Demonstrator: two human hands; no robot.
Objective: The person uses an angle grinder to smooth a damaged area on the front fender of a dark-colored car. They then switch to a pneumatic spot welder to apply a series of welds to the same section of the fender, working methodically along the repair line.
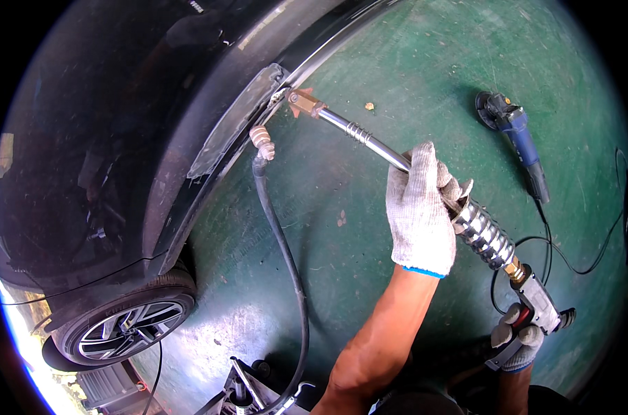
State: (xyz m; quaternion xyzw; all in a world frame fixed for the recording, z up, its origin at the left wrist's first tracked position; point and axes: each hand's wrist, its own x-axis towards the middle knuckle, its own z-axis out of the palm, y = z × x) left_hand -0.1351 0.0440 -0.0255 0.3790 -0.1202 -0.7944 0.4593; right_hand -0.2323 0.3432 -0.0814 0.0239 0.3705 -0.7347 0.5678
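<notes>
A long slide hammer dent puller (380,145) slants from the dark car's lower sill down to the right. At its far end, a copper-coloured tip (304,103) meets the sill edge beside a bare, sanded grey patch (238,121). My left hand (422,214), in a white knit glove, is closed round the chrome shaft, just ahead of the ribbed chrome weight (485,234). Lower right, my gloved right hand (518,339) wraps the pistol grip (535,304) at the tool's rear. A clamp-like copper end (261,141) of a thick black cable (286,242) hangs against the sill.
A blue and black angle grinder (514,135) lies on the green floor (355,277) at right, its thin cord looping toward my right hand. The car's wheel (131,328) is at lower left. Part of a metal-framed machine (248,387) shows at the bottom edge.
</notes>
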